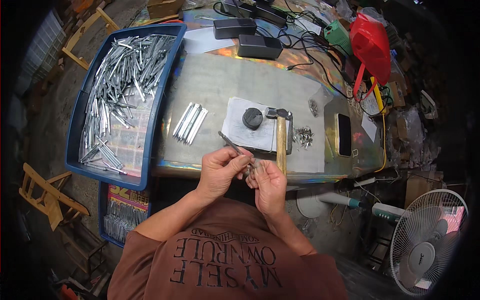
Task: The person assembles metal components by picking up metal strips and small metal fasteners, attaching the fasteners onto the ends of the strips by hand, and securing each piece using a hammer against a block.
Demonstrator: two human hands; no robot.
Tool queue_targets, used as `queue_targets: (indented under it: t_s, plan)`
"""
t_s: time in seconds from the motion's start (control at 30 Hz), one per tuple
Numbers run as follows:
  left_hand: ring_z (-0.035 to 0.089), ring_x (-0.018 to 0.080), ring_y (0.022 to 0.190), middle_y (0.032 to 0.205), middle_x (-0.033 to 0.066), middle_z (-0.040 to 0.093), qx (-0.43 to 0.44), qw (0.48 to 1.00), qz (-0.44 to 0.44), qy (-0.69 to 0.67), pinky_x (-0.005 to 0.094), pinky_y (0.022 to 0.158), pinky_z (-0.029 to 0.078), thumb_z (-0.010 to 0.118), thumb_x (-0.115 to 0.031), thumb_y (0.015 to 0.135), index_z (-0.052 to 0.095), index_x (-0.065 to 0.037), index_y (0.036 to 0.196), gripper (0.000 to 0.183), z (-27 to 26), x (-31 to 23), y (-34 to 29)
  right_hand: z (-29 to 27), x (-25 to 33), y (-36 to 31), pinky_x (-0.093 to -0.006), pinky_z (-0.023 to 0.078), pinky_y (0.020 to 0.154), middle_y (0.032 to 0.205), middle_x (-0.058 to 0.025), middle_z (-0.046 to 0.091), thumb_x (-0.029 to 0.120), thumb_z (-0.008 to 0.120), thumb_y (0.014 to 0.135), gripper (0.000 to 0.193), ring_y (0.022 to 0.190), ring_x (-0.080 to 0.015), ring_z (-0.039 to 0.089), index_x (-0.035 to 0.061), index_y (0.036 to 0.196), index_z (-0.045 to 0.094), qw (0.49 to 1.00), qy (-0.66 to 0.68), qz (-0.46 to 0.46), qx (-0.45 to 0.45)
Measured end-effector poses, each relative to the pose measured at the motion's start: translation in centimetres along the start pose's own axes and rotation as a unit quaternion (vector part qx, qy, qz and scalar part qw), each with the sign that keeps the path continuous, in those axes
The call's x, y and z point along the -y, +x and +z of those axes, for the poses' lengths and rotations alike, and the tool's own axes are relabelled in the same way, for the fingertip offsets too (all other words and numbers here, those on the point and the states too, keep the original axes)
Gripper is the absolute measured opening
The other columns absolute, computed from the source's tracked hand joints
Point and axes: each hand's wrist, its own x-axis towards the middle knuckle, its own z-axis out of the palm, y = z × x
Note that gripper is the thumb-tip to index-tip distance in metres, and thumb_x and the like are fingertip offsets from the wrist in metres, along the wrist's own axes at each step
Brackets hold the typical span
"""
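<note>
My left hand (220, 170) pinches a slim metal strip (229, 142), whose far end points up and to the left. Close beside it, the fingers of my right hand (268, 184) are pressed together at the strip's near end. What they grip is too small to make out. Ahead of my hands, a round dark block (252, 118) rests on a paper-covered slab (235, 135). A hammer (281, 142) lies across the slab's right side, its wooden handle toward me. Several similar strips (190, 123) form a neat row to the left.
A blue tray (152, 135) heaped with loose metal strips (132, 62) stands on the left. Small metal parts (304, 136) and a phone (344, 135) lie right of the hammer. Black power adapters (260, 47), cables and a red bag (370, 47) occupy the back. A fan (422, 255) stands at lower right.
</note>
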Motion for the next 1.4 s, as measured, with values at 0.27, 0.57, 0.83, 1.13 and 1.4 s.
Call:
queue_targets:
  t_s: [0.27, 0.57, 0.83, 1.13, 1.4]
  plan:
    - [0.049, 0.0095, 0.054, 0.077, 0.0117, 0.06, -0.057, 0.997, 0.03, 0.041, 0.02, 0.046, 0.04, 0.056, -0.009, 0.08, 0.055, 0.002, 0.075, 0.012, -0.5, -0.8, 3.1, -0.2, 0.3, 0.0, -0.0153, 0.029, 0.048, 0.066, 0.001, 0.045, 0.013, 0.044, 0.088, 0.018, 0.055, -0.003, 0.036, -0.0005, 0.098, 0.05, 0.996, -0.079, -0.047, -0.005]
    - [0.041, 0.0024, 0.049, 0.063, 0.0002, 0.053, -0.061, 0.977, 0.123, 0.164, 0.0161, 0.042, 0.031, 0.058, -0.009, 0.079, 0.06, 0.003, 0.079, 0.012, -0.5, -0.4, 7.4, -1.4, 0.2, -1.5, -0.0158, 0.031, 0.047, 0.065, 0.0008, 0.046, 0.011, 0.045, 0.087, 0.016, 0.055, -0.0028, 0.038, -0.0012, 0.094, 0.053, 0.983, -0.17, -0.064, 0.028]
    - [0.041, 0.0022, 0.049, 0.063, -0.0001, 0.053, -0.059, 0.973, 0.129, 0.18, 0.0163, 0.042, 0.031, 0.058, -0.008, 0.079, 0.06, 0.003, 0.08, 0.011, -0.5, 0.2, 7.8, -1.5, 0.1, -1.5, -0.016, 0.032, 0.047, 0.065, -0.0022, 0.048, 0.009, 0.044, 0.087, 0.015, 0.055, -0.0044, 0.04, -0.0019, 0.09, 0.054, 0.982, -0.177, -0.068, 0.024]
    - [0.04, 0.0021, 0.049, 0.063, -0.0012, 0.053, -0.054, 0.977, 0.122, 0.167, 0.0164, 0.042, 0.03, 0.058, -0.008, 0.079, 0.06, 0.003, 0.081, 0.011, -0.4, 0.3, 7.9, -1.7, 0.1, -1.6, -0.0165, 0.034, 0.05, 0.064, 0.0007, 0.047, 0.009, 0.045, 0.087, 0.014, 0.058, -0.004, 0.041, -0.0022, 0.09, 0.054, 0.98, -0.185, -0.062, 0.025]
    - [0.049, 0.005, 0.058, 0.064, 0.0018, 0.058, -0.057, 0.956, 0.153, 0.244, 0.0202, 0.051, 0.04, 0.06, -0.009, 0.077, 0.062, 0.002, 0.082, 0.012, 0.0, -0.3, 7.7, -1.4, 0.7, -1.8, -0.018, 0.036, 0.052, 0.064, 0.0003, 0.047, 0.009, 0.046, 0.086, 0.014, 0.058, -0.0053, 0.043, -0.0027, 0.089, 0.054, 0.978, -0.198, -0.055, 0.028]
